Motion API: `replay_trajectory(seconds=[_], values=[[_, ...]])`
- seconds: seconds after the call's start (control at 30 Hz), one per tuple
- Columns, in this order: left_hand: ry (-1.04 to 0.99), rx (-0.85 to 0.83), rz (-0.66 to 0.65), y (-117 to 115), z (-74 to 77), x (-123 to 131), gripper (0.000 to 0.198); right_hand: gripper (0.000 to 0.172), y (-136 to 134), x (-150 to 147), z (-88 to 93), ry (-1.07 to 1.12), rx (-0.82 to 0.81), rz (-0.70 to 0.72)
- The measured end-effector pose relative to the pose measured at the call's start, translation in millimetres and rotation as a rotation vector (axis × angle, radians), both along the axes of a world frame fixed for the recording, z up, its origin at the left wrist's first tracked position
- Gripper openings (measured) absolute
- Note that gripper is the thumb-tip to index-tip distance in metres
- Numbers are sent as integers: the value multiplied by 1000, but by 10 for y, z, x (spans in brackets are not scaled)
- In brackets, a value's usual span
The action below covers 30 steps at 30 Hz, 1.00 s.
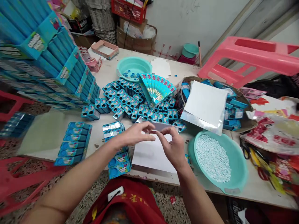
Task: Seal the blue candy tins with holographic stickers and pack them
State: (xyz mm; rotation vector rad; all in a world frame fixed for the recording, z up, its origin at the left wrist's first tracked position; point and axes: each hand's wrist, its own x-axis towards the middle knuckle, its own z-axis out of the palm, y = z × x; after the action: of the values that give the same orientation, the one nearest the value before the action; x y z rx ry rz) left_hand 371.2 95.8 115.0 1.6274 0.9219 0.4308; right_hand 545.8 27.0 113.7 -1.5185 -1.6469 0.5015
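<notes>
My left hand (136, 133) and my right hand (174, 144) meet above a white sheet (149, 155) at the table's front. Between their curled fingertips is a small, thin, pale-edged piece (153, 132); its kind cannot be made out. The right thumb and index finger pinch it, while the left fingers close around its other end. Just behind the fingers lies a flat greyish panel (161, 126). Small blue boxes with round dark openings (123, 101) crowd the table beyond. Left of the sheet, a row of blue printed packs (119, 168) runs partly under my left forearm.
Stacked blue display boxes (60, 68) tower at left. A teal basin of small white pieces (213, 158) stands right, below a carton of blue boxes (235, 115) topped with white sheets (205, 102). Another teal basin (134, 63) sits behind. Scissors (245, 149) lie at right.
</notes>
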Motion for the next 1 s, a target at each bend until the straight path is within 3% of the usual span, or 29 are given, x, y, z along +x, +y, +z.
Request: replay_trajectory(seconds=[0.07,0.2,0.33,0.43,0.6,0.73,0.83,0.9,1.0], values=[[88,-61,124,-342,48,-220,21,8,-90,-215,-62,79,-66,17],[164,-261,296,-978,-22,-734,27,7,-342,-721,-245,181,-221,124],[131,-396,405,-1391,-92,-1199,24,8,-550,-1105,-361,184,-329,258],[122,-392,446,-1450,-141,-1381,20,7,-564,-1248,-409,135,-357,271],[137,-294,465,-1255,-309,-1445,15,7,-399,-1369,-511,63,-309,208],[37,-343,501,-1169,-516,-1462,17,5,-329,-1439,-625,86,-267,142],[-75,-451,552,-1216,-686,-1424,23,21,-321,-1438,-711,216,-356,66],[-75,-507,589,-1273,-818,-1357,27,28,-322,-1427,-761,289,-433,45],[13,-509,650,-1348,-1011,-1269,28,23,-356,-1431,-804,307,-448,55]])
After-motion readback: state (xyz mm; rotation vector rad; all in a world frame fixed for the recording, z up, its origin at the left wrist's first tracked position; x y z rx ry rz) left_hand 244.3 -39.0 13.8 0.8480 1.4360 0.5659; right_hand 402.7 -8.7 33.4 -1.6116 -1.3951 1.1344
